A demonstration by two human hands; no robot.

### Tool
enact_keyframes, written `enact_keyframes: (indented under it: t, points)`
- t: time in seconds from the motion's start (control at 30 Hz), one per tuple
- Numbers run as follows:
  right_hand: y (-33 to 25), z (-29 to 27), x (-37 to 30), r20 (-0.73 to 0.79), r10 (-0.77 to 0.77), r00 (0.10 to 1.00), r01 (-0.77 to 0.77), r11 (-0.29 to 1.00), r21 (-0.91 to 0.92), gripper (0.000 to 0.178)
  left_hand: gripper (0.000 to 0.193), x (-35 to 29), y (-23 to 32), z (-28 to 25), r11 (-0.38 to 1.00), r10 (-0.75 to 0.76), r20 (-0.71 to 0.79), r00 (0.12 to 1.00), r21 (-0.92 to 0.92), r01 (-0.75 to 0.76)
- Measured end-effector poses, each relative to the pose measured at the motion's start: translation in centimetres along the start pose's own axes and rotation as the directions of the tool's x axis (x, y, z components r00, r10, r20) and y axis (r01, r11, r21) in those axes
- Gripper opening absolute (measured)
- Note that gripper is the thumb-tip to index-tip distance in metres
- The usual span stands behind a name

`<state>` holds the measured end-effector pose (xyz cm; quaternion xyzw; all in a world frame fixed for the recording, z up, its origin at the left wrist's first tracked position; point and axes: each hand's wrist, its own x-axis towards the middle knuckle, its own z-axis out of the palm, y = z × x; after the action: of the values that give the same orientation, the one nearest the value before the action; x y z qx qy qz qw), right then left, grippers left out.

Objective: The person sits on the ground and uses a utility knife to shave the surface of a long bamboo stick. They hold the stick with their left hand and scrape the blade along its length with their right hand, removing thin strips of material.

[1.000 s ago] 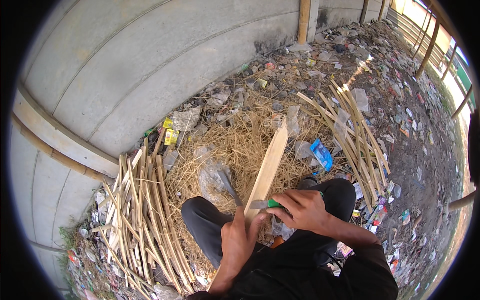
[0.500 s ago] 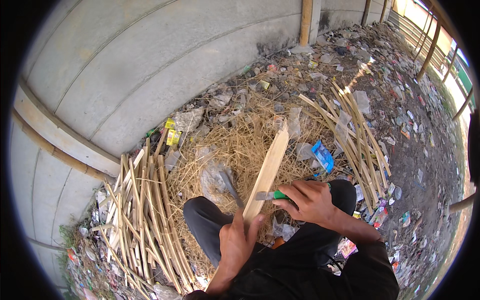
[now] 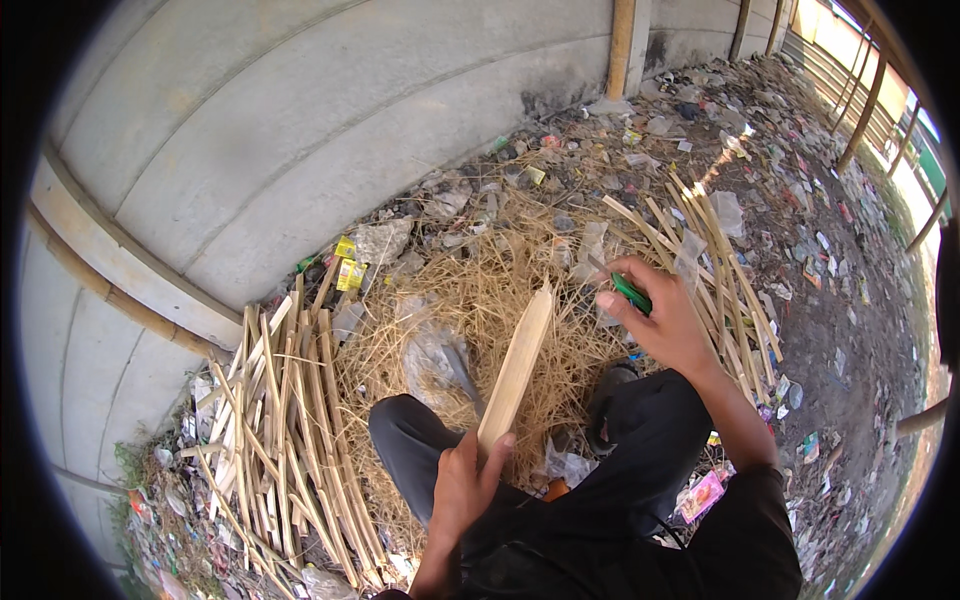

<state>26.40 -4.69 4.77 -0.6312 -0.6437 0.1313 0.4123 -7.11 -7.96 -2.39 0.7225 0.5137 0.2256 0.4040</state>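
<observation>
Over straw [image 3: 480, 268] | left hand [image 3: 464, 488] clasps wooden slat [image 3: 517, 370] | right hand [image 3: 664, 318] grips green knife [image 3: 629, 291], clear of slat's edge

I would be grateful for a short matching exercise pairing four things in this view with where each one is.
1. flat pale wooden slat
2. green-handled knife
3. loose tan straw-like strands
4. grey concrete panel wall

A. heaped around the middle of the picture
B. held in the right hand
C. across the upper left of the picture
D. held in the left hand

Pairs: 1-D, 2-B, 3-A, 4-C
</observation>
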Motion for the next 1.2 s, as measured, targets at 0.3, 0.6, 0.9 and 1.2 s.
enact_keyframes:
  t: [0.3, 0.6, 0.9, 1.2]
  points:
    - [-0.9, 4.7, 2.7, 0.409, 0.146, 0.901, -0.310, 0.877, 0.367, 0.051, 0.048, 1.3, 1.8, -0.2, 0.998, 0.056, -0.021, 0.998, 0.032, -0.056]
    - [0.2, 2.8, 2.8, 0.271, 0.290, 0.918, -0.396, 0.620, 0.677, 0.033, 0.089, 0.3, -0.9, -5.8, 0.961, 0.219, -0.206, 0.954, -0.120, -0.247]
    - [3.8, -2.6, 4.6, 0.005, 0.384, 0.923, -0.214, 0.503, 0.837, 0.026, 0.118, -5.2, -5.6, -15.8, 0.961, 0.035, -0.033, 0.999, 0.277, -0.024]
    - [8.8, -4.9, 6.2, -0.073, 0.492, 0.868, -0.203, 0.484, 0.851, 0.042, 0.070, -3.8, -3.9, -15.1, 0.962, -0.158, 0.236, 0.959, 0.256, 0.095]
